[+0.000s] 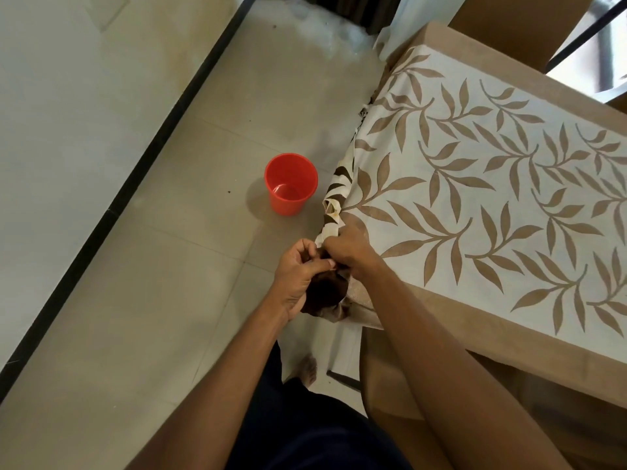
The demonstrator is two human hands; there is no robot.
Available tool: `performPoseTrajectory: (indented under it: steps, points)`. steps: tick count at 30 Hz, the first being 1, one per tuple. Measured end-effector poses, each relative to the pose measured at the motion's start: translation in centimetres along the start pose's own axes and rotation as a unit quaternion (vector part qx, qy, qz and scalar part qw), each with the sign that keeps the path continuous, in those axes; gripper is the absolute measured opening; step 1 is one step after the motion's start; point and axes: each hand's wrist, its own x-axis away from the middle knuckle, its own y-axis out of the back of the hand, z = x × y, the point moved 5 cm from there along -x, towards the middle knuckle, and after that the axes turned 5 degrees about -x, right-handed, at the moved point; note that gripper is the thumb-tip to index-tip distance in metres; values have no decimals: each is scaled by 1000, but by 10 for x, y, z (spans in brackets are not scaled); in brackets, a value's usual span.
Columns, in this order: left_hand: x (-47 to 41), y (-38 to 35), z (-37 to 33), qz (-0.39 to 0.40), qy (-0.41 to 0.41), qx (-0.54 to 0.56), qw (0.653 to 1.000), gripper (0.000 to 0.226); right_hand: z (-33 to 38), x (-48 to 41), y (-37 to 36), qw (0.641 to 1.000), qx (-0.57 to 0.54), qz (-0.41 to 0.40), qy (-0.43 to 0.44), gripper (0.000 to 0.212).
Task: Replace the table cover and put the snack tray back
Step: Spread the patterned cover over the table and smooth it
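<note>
A table cover [492,184], white with tan leaf print and a tan border, lies spread over the table at the right. At the table's near left corner the cloth is bunched, dark brown and cream folds hanging down the side. My left hand [298,276] grips the dark bunched fabric below the corner. My right hand [349,245] pinches the cloth at the corner edge, right beside the left hand. No snack tray is in view.
A red plastic cup [291,183] stands upright on the tiled floor just left of the table. A black strip [142,171] runs diagonally along the floor by the wall. My bare foot [307,369] is beside a table leg.
</note>
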Motion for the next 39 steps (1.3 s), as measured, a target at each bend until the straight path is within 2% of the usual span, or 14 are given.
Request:
performPoseTrajectory:
  steps: [2, 4, 7, 9, 11, 14, 17, 20, 24, 29, 32, 33, 36, 39]
  points:
    - [5, -2, -2, -17, 7, -22, 1000, 29, 7, 4, 7, 997, -63, -22, 38, 14]
    - [6, -5, -2, -28, 44, -137, 989, 39, 8, 9, 15, 994, -91, -30, 46, 19]
    - [12, -28, -13, 61, 60, -295, 952, 34, 0, 16, 40, 990, -122, -58, 30, 28]
    - [11, -44, -20, 104, 35, -392, 913, 49, -2, 19, 64, 985, -152, -70, 32, 19]
    - [6, -59, -24, 90, -9, -483, 871, 45, -5, 26, 98, 975, -204, -75, 49, 16]
    - [-9, -83, -25, 85, -136, -645, 747, 28, -18, 25, 147, 960, -257, -59, 90, 36]
    - [-20, -108, -13, 140, -181, -749, 622, 46, -28, 33, 189, 971, -133, -82, 180, 65]
    - [-24, -129, -5, 167, -236, -797, 531, 78, -35, 40, 196, 960, 51, -63, 267, 56]
    - [-36, -142, 2, 210, -167, -813, 516, 107, -55, 28, 208, 949, 231, -66, 205, 42]
    - [-44, -158, 0, 212, -96, -865, 445, 139, -91, 33, 352, 937, 250, -200, 139, 51]
    - [-49, -177, 2, 223, -63, -905, 357, 133, -146, 54, 478, 929, 212, -295, 67, 41]
    - [-50, -179, 1, 216, -50, -909, 354, 128, -163, 59, 509, 926, 191, -321, 52, 38]
    - [-70, -206, -7, 206, -18, -892, 403, 102, -212, 74, 575, 908, 153, -389, -10, 47]
    - [-96, -232, -23, 194, -32, -876, 441, 71, -257, 67, 579, 903, 160, -384, -111, 47]
